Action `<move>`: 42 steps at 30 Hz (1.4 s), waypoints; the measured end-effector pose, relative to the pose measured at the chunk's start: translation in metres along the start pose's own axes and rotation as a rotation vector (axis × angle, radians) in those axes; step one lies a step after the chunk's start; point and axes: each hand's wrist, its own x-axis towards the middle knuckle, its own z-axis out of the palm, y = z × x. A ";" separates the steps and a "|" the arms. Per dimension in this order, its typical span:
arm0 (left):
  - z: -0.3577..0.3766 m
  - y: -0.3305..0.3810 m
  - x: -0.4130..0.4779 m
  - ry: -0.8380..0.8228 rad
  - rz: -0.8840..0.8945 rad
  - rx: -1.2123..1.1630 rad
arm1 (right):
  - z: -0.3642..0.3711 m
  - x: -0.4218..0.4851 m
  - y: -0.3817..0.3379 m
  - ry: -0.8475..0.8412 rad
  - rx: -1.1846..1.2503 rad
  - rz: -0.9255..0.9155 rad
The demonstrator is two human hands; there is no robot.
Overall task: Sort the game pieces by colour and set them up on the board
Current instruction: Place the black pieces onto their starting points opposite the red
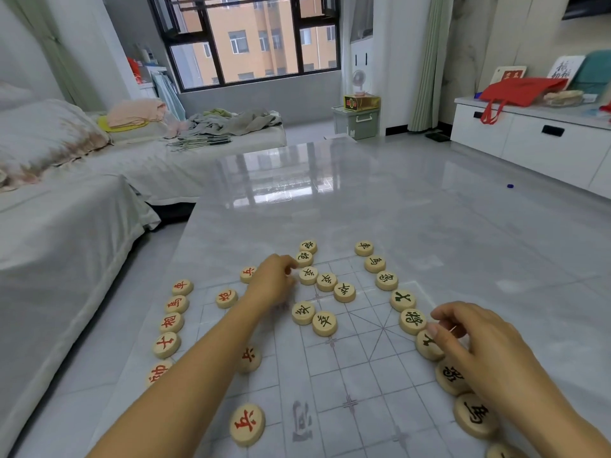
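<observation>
Now your left hand (272, 281) curls its grip loosely, fingertips touching a green-lettered xiangqi piece (304, 258); whether it holds it, you cannot tell. Your right hand (476, 338) pinches lightly above another green piece (428, 345) on the board (357, 368).

Red-marked pieces (173, 322) line board (360, 368) left edge; black-marked pieces (412, 321) right, flat.

Daylit window (251, 38), covered sofa (66, 200), glossy grey floor (496, 193), white cabinet (529, 140)
</observation>
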 end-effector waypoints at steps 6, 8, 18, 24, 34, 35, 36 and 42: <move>0.002 -0.010 0.014 -0.015 -0.074 -0.117 | -0.002 -0.001 0.003 0.010 0.011 0.004; 0.004 -0.009 0.020 0.002 -0.080 -0.123 | -0.002 -0.001 0.002 0.001 0.013 0.003; 0.008 -0.003 0.064 -0.061 -0.102 -0.137 | 0.003 0.004 0.001 -0.027 -0.012 -0.003; 0.010 -0.004 0.068 -0.063 -0.126 -0.192 | 0.006 0.008 0.002 -0.027 -0.009 -0.015; -0.006 0.053 -0.079 -0.215 0.185 -0.151 | -0.002 0.000 0.004 0.011 -0.020 -0.032; -0.001 0.056 -0.098 -0.269 0.213 -0.111 | -0.003 -0.002 0.004 0.014 -0.014 -0.035; 0.004 0.057 -0.115 -0.312 0.230 -0.087 | -0.004 -0.004 0.004 0.015 -0.009 -0.039; 0.021 0.062 -0.151 -0.351 0.273 -0.084 | -0.003 -0.020 0.003 -0.054 -0.036 -0.131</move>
